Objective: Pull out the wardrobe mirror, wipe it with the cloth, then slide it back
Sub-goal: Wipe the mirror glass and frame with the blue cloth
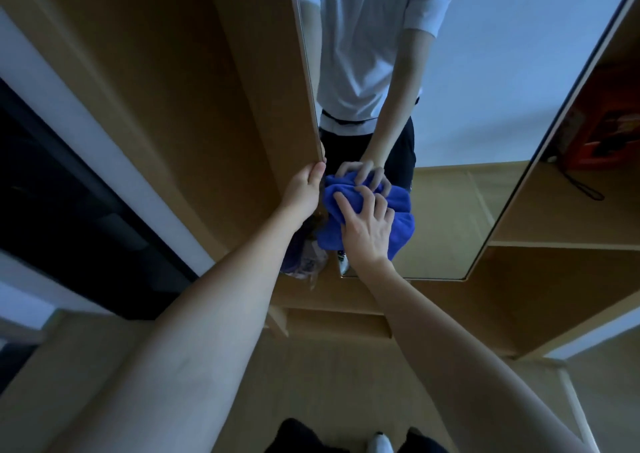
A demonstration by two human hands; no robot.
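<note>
The tall wardrobe mirror (485, 106) stands pulled out in front of me and reflects a person in a white shirt. My left hand (304, 189) grips the mirror's left edge about halfway down. My right hand (367, 224) presses a bunched blue cloth (401, 231) flat against the lower left part of the glass. The cloth and the hand are doubled by their reflection just above.
Wooden wardrobe panels (225, 89) rise on the left of the mirror. Open shelves (561, 244) on the right hold an orange box (602, 130) and a black cord (585, 189). A low wooden ledge (339, 321) juts out below the mirror. A dark opening lies far left.
</note>
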